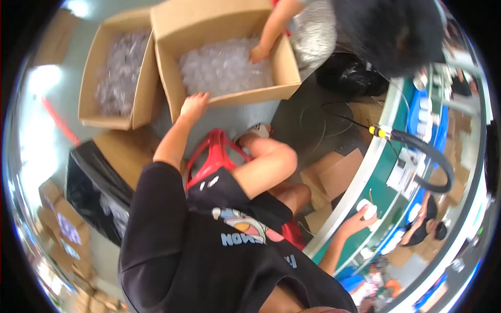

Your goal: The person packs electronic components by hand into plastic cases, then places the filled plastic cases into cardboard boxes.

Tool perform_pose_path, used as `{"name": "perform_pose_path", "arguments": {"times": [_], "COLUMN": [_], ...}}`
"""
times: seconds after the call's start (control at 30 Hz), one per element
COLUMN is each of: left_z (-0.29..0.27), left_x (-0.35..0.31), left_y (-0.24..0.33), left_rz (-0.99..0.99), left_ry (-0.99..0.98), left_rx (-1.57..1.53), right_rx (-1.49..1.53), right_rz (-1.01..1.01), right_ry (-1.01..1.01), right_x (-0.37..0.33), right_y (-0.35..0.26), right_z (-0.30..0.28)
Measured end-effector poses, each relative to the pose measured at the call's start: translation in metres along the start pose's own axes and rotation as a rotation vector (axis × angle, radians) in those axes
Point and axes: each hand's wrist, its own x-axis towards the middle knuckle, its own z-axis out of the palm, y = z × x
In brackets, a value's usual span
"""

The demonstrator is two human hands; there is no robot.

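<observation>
My left hand (194,106) grips the near edge of an open cardboard box (245,97). Inside that box is a heap of clear plastic pieces (219,65), too blurred to name. Another person's hand (259,52) reaches into the heap from the far side. Over at the green workbench (342,255), my right hand (357,221) holds a small white round part (367,208) between its fingers. A thin brownish wire (370,195) rises beside the part.
A second open box (88,94) of clear pieces stands at the left. Below it is a box with a black plastic bag (86,175). I sit on a red stool (215,156). A black flexible hose (436,156) arches over the bench. Flattened cardboard (339,175) lies beneath.
</observation>
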Motion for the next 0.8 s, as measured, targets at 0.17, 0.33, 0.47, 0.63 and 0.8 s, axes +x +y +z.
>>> {"name": "perform_pose_path", "arguments": {"times": [0.17, 0.33, 0.47, 0.63, 0.8], "left_z": [-0.018, 0.014, 0.003, -0.018, -0.028], "left_x": [-0.015, -0.019, -0.022, -0.037, -0.049], "left_y": [-0.008, 0.044, 0.064, 0.043, 0.037], "left_rz": [-0.063, -0.174, -0.388, -0.269, -0.185], "left_ry": [-0.025, -0.112, -0.267, -0.195, -0.124], "left_rx": [-0.080, 0.144, 0.029, -0.065, -0.068], "right_rx": [0.288, 0.371, 0.150, 0.332, 0.320], "right_rz": [0.046, 0.054, -0.059, 0.017, 0.017], "right_ry": [-0.041, 0.170, 0.175, 0.180, 0.144], "right_x": [0.003, 0.018, 0.013, 0.009, 0.000], "right_y": [0.005, -0.002, -0.003, 0.010, -0.009], "right_z": [0.022, 0.007, 0.010, 0.014, 0.013]}}
